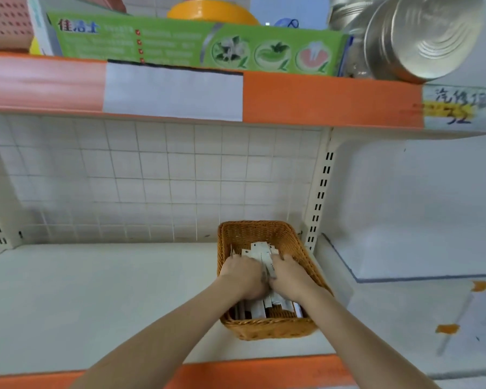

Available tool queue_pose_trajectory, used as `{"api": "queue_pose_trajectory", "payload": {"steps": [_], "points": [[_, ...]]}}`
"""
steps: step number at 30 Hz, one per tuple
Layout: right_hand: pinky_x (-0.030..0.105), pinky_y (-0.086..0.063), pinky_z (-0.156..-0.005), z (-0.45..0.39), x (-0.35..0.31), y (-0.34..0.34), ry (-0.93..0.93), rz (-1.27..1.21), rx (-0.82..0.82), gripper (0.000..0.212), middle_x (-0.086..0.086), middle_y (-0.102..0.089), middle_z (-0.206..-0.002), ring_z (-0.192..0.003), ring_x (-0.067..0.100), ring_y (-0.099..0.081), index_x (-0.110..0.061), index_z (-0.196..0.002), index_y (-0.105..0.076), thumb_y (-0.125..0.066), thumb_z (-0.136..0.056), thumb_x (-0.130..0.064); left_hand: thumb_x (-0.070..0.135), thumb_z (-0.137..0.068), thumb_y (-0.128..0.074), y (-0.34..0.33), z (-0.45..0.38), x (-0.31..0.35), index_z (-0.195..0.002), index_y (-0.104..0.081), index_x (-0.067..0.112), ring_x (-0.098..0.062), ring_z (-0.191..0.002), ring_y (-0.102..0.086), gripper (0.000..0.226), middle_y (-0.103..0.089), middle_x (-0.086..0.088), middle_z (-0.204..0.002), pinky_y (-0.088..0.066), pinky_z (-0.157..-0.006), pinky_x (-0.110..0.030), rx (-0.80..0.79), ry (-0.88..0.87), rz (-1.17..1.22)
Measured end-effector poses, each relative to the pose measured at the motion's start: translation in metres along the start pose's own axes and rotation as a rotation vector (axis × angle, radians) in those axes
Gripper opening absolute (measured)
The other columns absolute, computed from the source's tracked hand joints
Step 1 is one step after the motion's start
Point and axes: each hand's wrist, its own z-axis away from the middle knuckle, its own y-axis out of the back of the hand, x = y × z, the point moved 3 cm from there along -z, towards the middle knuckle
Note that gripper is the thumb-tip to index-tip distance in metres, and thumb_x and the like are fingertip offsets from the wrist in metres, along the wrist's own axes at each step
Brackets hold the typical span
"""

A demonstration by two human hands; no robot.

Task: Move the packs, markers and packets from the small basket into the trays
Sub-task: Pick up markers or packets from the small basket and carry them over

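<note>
A small brown wicker basket stands on the white shelf, right of centre. Inside it lies a bundle of white packs with flat card tops. Both my hands are down in the basket, side by side. My left hand has its fingers curled round the left side of the bundle. My right hand grips the right side, fingers bent over the packs. More white packets show below my wrists at the basket's near end. No trays are in view.
The white shelf stretches left of the basket. An upright slotted post stands just right of it. Above, an orange-edged shelf carries a green box, a yellow bowl and metal tins.
</note>
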Motion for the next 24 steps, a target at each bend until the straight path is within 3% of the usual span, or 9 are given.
{"api": "queue_pose_trajectory", "payload": {"steps": [2,6,11,14,17,19,22,24], "points": [[0.031,-0.043,-0.088,-0.001,-0.002,0.001,-0.005,-0.027,0.027,0.054,0.018,-0.032,-0.143,-0.118,0.032,-0.051,-0.006,-0.145,-0.028,-0.050,-0.096,-0.016,0.035,-0.092,-0.049,0.006,0.003,0.000,-0.117,-0.057,0.005,-0.031,-0.112,-0.057,0.040,-0.062,-0.014,-0.119,-0.046,-0.096,-0.039,0.018,0.005,0.025],[0.036,-0.044,-0.094,0.001,-0.001,0.003,-0.019,-0.078,0.053,0.051,0.017,-0.041,-0.139,-0.122,0.033,-0.049,-0.003,-0.142,-0.032,-0.049,-0.096,-0.016,0.028,-0.090,-0.053,0.009,0.006,0.003,-0.123,-0.049,0.001,-0.032,-0.111,-0.058,0.043,-0.059,-0.014,-0.119,-0.048,-0.093,-0.039,0.018,0.021,0.081],[0.033,-0.045,-0.072,0.004,-0.001,0.006,-0.033,-0.113,0.129,0.031,0.016,-0.059,-0.117,-0.101,0.032,-0.061,-0.003,-0.125,-0.048,-0.043,-0.099,-0.017,0.022,-0.091,-0.052,0.006,0.001,-0.003,-0.120,-0.044,-0.002,-0.032,-0.106,-0.059,0.038,-0.059,-0.015,-0.114,-0.047,-0.082,-0.035,0.057,0.080,0.255],[0.031,-0.043,-0.064,0.006,-0.002,0.010,-0.012,-0.161,0.189,0.031,0.016,-0.062,-0.110,-0.087,0.030,-0.061,-0.004,-0.127,-0.045,-0.040,-0.100,-0.017,0.014,-0.093,-0.045,0.012,0.000,-0.007,-0.116,-0.045,-0.001,-0.034,-0.108,-0.056,0.027,-0.055,-0.017,-0.115,-0.046,-0.086,-0.038,0.169,0.107,0.432],[0.027,-0.034,-0.047,0.010,-0.004,0.013,0.035,-0.220,0.220,0.030,0.010,-0.058,-0.089,-0.064,0.021,-0.051,-0.003,-0.127,-0.045,-0.039,-0.100,-0.018,0.010,-0.093,-0.042,0.014,-0.002,-0.018,-0.109,-0.051,0.000,-0.033,-0.103,-0.056,0.021,-0.058,-0.016,-0.110,-0.044,-0.083,-0.037,0.271,0.172,0.630],[0.026,-0.030,-0.045,0.013,-0.006,0.017,0.060,-0.242,0.226,0.027,0.001,-0.050,-0.075,-0.056,0.015,-0.045,-0.003,-0.122,-0.047,-0.039,-0.100,-0.017,0.013,-0.095,-0.040,0.017,0.000,-0.025,-0.102,-0.057,0.003,-0.031,-0.092,-0.060,0.021,-0.064,-0.015,-0.098,-0.047,-0.075,-0.037,0.315,0.208,0.729],[0.027,-0.027,-0.045,0.018,-0.013,0.024,0.108,-0.221,0.228,0.025,-0.003,-0.043,-0.070,-0.057,0.015,-0.043,-0.003,-0.118,-0.049,-0.039,-0.100,-0.019,0.020,-0.101,-0.037,0.029,0.015,-0.032,-0.096,-0.062,0.001,-0.026,-0.075,-0.059,0.032,-0.066,-0.013,-0.085,-0.044,-0.064,-0.033,0.341,0.249,0.763],[0.027,-0.028,-0.046,0.021,-0.021,0.029,0.143,-0.231,0.224,0.026,-0.004,-0.043,-0.070,-0.059,0.015,-0.043,-0.004,-0.118,-0.050,-0.040,-0.101,-0.021,0.024,-0.101,-0.039,0.036,0.027,-0.036,-0.091,-0.060,0.004,-0.025,-0.077,-0.059,0.031,-0.064,-0.012,-0.086,-0.042,-0.065,-0.030,0.340,0.267,0.730]]}}
